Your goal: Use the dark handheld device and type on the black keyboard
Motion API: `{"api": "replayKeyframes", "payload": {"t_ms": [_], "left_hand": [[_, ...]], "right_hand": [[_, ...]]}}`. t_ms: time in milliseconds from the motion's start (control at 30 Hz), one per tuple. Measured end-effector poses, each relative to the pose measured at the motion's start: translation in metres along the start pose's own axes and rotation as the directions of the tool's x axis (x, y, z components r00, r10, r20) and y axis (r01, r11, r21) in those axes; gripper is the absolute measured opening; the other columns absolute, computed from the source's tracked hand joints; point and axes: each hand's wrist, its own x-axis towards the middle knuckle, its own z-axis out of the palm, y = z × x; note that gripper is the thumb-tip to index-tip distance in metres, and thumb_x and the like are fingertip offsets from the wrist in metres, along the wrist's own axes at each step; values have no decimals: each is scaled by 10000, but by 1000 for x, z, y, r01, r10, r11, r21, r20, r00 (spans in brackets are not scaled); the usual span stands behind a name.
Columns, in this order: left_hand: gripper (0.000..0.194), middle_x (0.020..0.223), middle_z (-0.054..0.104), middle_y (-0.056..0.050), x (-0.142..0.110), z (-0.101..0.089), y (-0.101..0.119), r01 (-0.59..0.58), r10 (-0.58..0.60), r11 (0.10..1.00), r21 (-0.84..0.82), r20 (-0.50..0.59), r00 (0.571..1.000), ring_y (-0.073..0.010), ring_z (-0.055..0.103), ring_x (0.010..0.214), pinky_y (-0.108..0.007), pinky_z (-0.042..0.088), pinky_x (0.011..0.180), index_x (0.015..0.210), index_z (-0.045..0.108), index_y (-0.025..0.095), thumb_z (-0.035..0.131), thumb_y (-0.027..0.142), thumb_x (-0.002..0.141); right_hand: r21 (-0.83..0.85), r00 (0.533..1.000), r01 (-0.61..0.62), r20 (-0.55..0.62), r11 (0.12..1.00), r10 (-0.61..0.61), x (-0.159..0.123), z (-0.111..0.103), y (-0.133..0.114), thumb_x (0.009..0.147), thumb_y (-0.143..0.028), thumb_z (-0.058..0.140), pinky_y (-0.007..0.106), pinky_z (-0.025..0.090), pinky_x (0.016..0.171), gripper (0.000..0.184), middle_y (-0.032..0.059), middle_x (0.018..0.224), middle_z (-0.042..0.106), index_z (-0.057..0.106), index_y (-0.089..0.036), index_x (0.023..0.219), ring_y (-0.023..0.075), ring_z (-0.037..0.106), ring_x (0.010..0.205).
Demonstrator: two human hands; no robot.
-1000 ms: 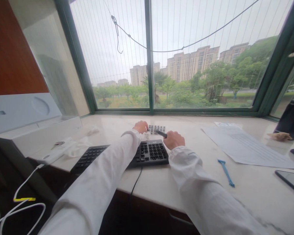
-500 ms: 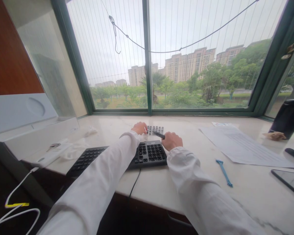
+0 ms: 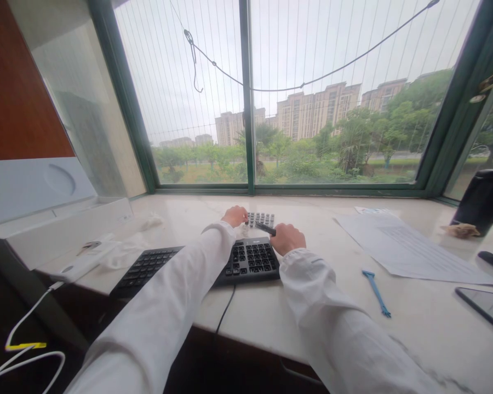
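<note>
My left hand [image 3: 235, 216] is over the far side of the keyboard, its fingers pinched together at the left end of the small keycaps [image 3: 264, 216] laid out in rows. Something small and dark shows at its fingertips, too small to name. My right hand [image 3: 288, 239] is closed around a slim black stick-like tool [image 3: 266, 227], whose tip points left toward the keycaps. Between my arms lies a black keyboard [image 3: 252, 256]; its number pad shows square outlines as if the caps are off. My left sleeve hides the keyboard's middle.
A blue plastic tool [image 3: 377, 294] lies right of my right arm, near printed paper sheets [image 3: 411, 246] and a phone [image 3: 487, 306]. An open white box [image 3: 66, 224] and crumpled plastic [image 3: 125, 254] are at left. The keyboard's cable [image 3: 225, 309] runs over the table's front edge.
Both hands stay almost in place. The tip of the black tool has shifted slightly down and left, and the left fingers have moved a little right. The view tilts up slightly.
</note>
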Motion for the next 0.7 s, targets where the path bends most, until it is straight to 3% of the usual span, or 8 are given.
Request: {"api": "replayKeyframes", "payload": {"t_ms": [433, 700], "left_hand": [[160, 934, 692, -64, -5, -7, 1, -22, 22, 1000, -1, -47, 999, -188, 621, 877, -268, 455, 814, 872, 732, 256, 624, 320, 772], [164, 799, 710, -39, -9, -6, 2, -46, 47, 998, -42, 16, 999, -146, 639, 685, -226, 469, 698, 867, 738, 240, 657, 252, 725]], "right_hand": [[8, 1000, -1, -3, 1000, 1, 1, 1, 0, 778, -304, 496, 331, 447, 701, 267, 142, 905, 645, 666, -158, 923, 254, 625, 842], [14, 1000, 3, 2, 1000, -3, 1, 2, 1, 783, -309, 493, 331, 444, 703, 268, 143, 904, 645, 666, -155, 918, 249, 622, 837]]}}
